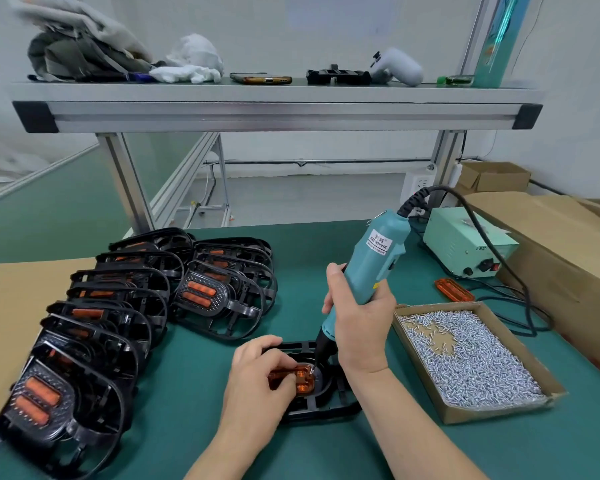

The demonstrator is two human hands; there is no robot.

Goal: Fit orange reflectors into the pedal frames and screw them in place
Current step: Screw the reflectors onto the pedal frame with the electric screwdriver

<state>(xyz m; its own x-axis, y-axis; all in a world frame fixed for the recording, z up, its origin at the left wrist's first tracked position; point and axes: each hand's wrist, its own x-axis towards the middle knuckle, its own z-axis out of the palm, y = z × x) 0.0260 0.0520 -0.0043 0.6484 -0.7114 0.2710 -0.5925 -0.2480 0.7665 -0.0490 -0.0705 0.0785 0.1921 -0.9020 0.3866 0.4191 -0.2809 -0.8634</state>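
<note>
Seen from the head camera, the left hand (257, 372) lies over a black plastic pedal frame (321, 408) on the green bench mat (326, 452). Its fingers are curled down, pinching the translucent orange reflector (300, 379) that sits in the frame's middle opening. The right hand (357, 317) is wrapped round the barrel of a teal electric screwdriver (374, 258). The tool is nearly upright, leaning a little to the right, and its bit tip touches the reflector's right end. Just right of the hands stands a shallow cardboard tray (492, 412) heaped with small silver screws (471, 358). Beyond the tray a second orange reflector (454, 289) lies loose on the mat, near a pale green power box (465, 247). To the left, finished black frames (201, 292) with reflectors fitted lie overlapped in two rows.
</note>
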